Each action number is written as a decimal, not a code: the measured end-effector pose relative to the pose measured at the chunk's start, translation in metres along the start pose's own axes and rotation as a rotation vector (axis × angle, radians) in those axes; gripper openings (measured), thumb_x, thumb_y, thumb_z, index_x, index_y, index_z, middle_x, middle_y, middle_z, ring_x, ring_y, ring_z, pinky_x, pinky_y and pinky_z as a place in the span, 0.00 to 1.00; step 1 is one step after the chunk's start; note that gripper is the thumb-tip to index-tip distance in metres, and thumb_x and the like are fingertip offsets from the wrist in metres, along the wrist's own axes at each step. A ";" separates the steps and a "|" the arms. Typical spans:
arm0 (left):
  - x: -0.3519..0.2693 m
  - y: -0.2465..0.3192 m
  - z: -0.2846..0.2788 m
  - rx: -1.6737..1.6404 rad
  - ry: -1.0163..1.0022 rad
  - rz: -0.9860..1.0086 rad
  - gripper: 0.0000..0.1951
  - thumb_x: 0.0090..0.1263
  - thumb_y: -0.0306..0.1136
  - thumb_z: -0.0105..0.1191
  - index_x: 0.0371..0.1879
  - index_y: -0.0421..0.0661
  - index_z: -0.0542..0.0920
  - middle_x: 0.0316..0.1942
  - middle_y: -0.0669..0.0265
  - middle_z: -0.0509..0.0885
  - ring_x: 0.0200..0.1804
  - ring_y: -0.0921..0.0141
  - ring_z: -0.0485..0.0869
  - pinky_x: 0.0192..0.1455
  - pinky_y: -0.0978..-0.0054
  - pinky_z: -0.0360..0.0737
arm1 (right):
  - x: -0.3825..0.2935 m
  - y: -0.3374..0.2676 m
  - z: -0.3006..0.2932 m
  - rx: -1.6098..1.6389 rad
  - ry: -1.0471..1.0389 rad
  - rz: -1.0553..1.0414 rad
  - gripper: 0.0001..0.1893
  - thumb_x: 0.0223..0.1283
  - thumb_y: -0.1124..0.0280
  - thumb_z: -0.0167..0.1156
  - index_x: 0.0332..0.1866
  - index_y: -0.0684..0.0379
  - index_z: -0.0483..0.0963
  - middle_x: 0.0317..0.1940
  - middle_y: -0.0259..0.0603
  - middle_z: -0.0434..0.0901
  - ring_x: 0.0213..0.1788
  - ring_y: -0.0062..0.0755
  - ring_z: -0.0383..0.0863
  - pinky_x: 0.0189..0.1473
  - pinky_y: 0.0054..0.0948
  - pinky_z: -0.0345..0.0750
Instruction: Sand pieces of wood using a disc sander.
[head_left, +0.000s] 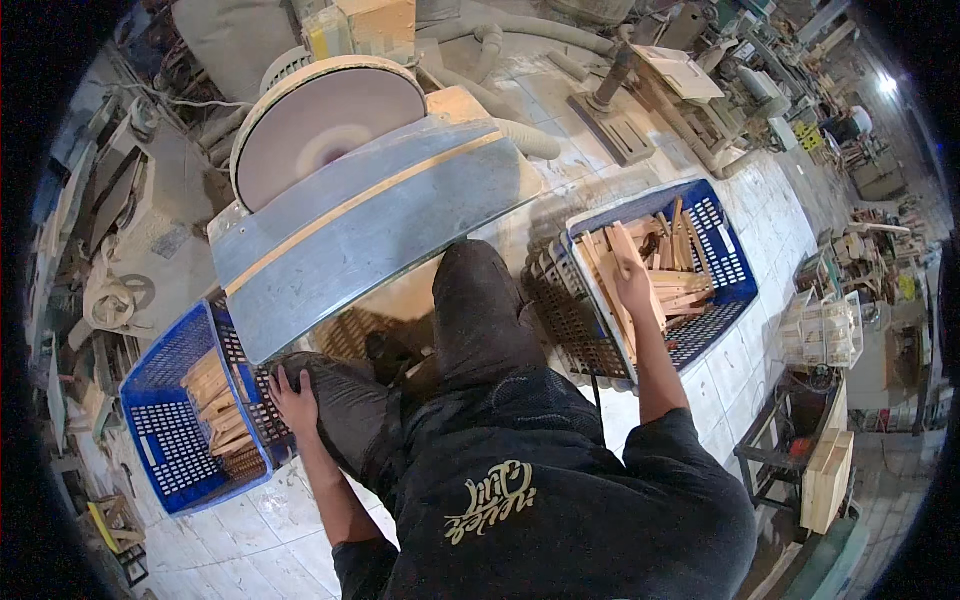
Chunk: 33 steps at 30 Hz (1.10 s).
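My right hand (635, 286) reaches into the blue plastic crate (726, 251) on the right and grips a wooden strip (621, 244). Other wooden pieces (679, 289) lie around it in a loose heap. My left hand (295, 405) rests on my left thigh, fingers spread and holding nothing. Ahead of me is a disc sander, its round sanding disc (322, 131) standing behind a grey metal table (352, 232). A tan strip runs along that table. Beside my left leg, a second blue crate (176, 450) holds more wooden pieces (217, 405).
The sander table's front edge is close above my knees. A flexible dust hose (529, 139) lies behind the table. On the tiled floor (720, 375) at far right stands a dark metal frame (772, 435) near stacked wooden boards (825, 480). Cluttered machinery lines the back.
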<state>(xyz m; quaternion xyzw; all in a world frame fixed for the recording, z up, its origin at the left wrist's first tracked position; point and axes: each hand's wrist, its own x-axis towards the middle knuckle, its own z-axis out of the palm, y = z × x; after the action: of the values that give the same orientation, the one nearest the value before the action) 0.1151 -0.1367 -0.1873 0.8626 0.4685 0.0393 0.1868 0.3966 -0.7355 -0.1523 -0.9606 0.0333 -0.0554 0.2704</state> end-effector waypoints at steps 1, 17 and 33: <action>0.000 -0.002 0.000 0.001 0.003 -0.003 0.34 0.68 0.59 0.50 0.70 0.57 0.65 0.75 0.59 0.57 0.75 0.53 0.54 0.72 0.52 0.58 | -0.005 0.029 0.011 -0.162 0.016 -0.012 0.14 0.60 0.66 0.59 0.45 0.64 0.79 0.36 0.48 0.84 0.39 0.40 0.83 0.43 0.34 0.79; 0.002 -0.010 -0.001 0.002 0.009 -0.003 0.34 0.68 0.58 0.50 0.71 0.56 0.65 0.74 0.54 0.56 0.74 0.50 0.55 0.72 0.54 0.58 | -0.033 0.066 0.057 -0.049 0.113 0.356 0.14 0.61 0.62 0.58 0.44 0.63 0.75 0.36 0.58 0.81 0.41 0.56 0.81 0.42 0.44 0.77; -0.045 0.058 -0.054 -0.224 -0.384 0.240 0.28 0.68 0.49 0.56 0.66 0.54 0.71 0.68 0.56 0.68 0.71 0.57 0.63 0.71 0.55 0.60 | -0.017 -0.207 -0.077 1.519 -0.608 0.248 0.30 0.74 0.42 0.36 0.49 0.60 0.74 0.18 0.27 0.65 0.17 0.17 0.62 0.19 0.19 0.62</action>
<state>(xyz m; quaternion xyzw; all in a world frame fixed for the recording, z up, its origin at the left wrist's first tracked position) 0.1232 -0.1873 -0.1118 0.8776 0.3114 -0.0517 0.3608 0.3770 -0.5971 0.0204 -0.4785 0.0179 0.2296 0.8473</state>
